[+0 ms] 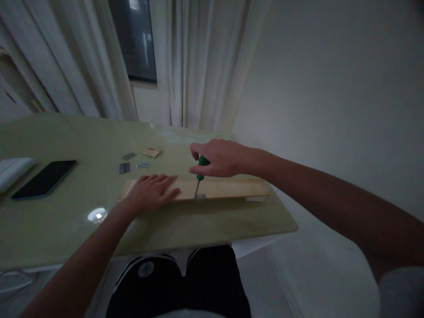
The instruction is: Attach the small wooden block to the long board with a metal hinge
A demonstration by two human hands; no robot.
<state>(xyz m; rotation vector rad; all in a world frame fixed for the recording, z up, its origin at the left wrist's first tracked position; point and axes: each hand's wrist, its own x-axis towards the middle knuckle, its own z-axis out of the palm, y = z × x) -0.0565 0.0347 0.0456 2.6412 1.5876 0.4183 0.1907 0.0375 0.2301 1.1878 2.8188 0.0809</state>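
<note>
A long pale wooden board (228,187) lies across the table near its front edge, raised a little at its right end on a light block (255,198). My left hand (152,191) rests flat on the board's left part, fingers stretched out. A small metal hinge (201,197) sits at the board's near edge, right of that hand. My right hand (217,159) is closed round the green handle of a screwdriver (202,165). The screwdriver stands nearly upright, slightly tilted, and its tip meets the hinge. Any screw under the tip is too small to make out.
Behind the board lie several screws (143,165), a grey hinge (124,168), more small metal parts (129,156) and a small wooden piece (152,153). A dark phone (46,179) and a white object (15,170) are at the left. The table (212,225) ends near a wall at right.
</note>
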